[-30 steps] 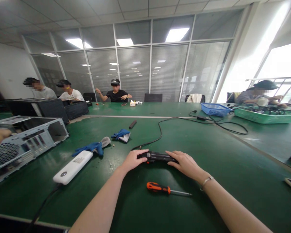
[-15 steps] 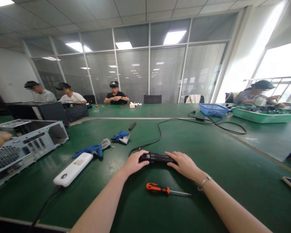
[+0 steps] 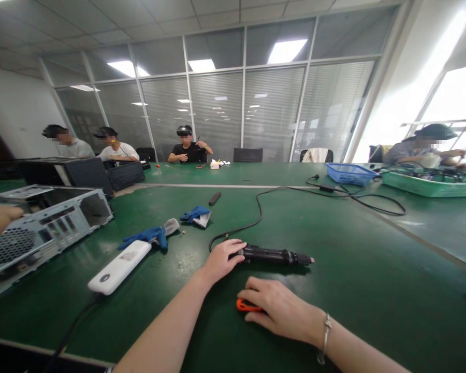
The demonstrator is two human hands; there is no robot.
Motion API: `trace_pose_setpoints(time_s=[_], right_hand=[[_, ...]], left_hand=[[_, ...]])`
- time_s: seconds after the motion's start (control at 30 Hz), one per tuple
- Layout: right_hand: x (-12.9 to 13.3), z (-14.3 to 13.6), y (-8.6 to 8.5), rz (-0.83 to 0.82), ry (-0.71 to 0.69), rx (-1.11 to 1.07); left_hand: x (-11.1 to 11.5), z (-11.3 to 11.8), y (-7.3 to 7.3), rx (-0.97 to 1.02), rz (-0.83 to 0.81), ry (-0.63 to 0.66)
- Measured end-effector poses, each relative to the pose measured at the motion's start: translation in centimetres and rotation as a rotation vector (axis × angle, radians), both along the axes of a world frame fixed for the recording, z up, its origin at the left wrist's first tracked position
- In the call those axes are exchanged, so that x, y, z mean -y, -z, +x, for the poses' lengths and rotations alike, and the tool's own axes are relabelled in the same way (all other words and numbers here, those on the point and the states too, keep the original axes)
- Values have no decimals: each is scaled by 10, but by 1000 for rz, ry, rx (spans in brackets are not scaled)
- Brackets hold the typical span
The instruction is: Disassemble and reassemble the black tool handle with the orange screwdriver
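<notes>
Ideally, the left hand (image 3: pixel 222 263), fingers wrapped over the black driver (image 3: pixel 270 255), steadies it, while the right hand (image 3: pixel 283 309), fingers closed around the orange handle (image 3: pixel 242 305), grips squarely.

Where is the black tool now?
In the head view, the black tool is below centre, its left end under the left hand, beyond the right hand.

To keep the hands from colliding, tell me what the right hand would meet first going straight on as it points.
Past the screwdriver beneath it, the right hand would likely meet the left wrist first, though depth is unclear and it might pass under.
</notes>
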State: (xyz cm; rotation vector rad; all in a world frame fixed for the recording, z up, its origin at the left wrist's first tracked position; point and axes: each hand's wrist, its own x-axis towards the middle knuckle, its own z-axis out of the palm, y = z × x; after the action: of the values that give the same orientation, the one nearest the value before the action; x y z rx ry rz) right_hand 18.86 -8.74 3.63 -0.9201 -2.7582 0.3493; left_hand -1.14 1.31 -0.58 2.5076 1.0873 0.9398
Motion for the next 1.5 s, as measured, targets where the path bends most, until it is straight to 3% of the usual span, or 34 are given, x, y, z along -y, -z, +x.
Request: trace_pose_setpoints(time_s=[0.13,0.23,0.4,0.5,0.8,1.03,1.33,1.5], right_hand=[[-2,-2,2,62,20,-56],[-14,8,-6,133,85,-308],[-39,21,-28,351,450,-840],[-50,16,-28,453,545,-976],[-55,5,12,530,438,-992],[-52,4,11,546,402,-996],[-54,3,19,471,419,-1034],[-53,6,17,507,433,-1052]], left_hand=[[2,-2,0,-32,43,24],[3,-3,-1,-35,61,35],[3,-2,-2,-3,67,36],[4,-2,-3,15,65,20],[6,-1,0,64,22,14],[8,3,-1,39,-16,82],[9,4,-3,42,-29,85],[12,4,-6,18,-15,82]])
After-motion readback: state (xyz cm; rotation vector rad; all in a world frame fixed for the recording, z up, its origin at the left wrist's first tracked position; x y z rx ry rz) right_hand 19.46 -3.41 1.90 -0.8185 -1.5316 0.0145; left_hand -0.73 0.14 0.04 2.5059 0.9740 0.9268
